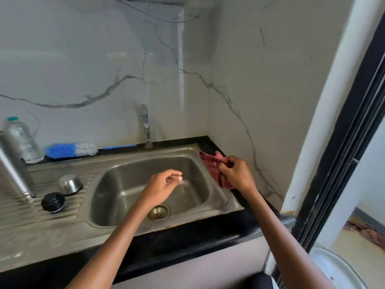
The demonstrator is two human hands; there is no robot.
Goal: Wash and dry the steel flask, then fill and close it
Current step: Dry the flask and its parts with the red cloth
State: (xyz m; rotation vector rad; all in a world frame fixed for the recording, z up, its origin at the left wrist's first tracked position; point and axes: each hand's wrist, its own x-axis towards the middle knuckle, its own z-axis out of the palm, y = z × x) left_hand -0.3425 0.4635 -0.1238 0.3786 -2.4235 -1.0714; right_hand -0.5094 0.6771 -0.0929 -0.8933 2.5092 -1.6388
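The steel flask [14, 172] stands upside down on the ribbed drainboard at the far left, mouth down. Beside it lie its steel cup lid [69, 184], also inverted, and the black stopper [53, 202]. A red checked cloth [214, 170] lies on the sink's right rim, and my right hand [235, 174] is pinching its top edge. My left hand [164, 187] hovers over the sink basin [125, 184] with fingers loosely curled and nothing in it.
A tap [145, 126] rises behind the basin, with no water seen running. A blue-and-white bottle brush [70, 150] and a clear plastic water bottle [23, 140] sit on the black counter at the back left. A marble wall closes the right side; a door frame [333, 142] stands further right.
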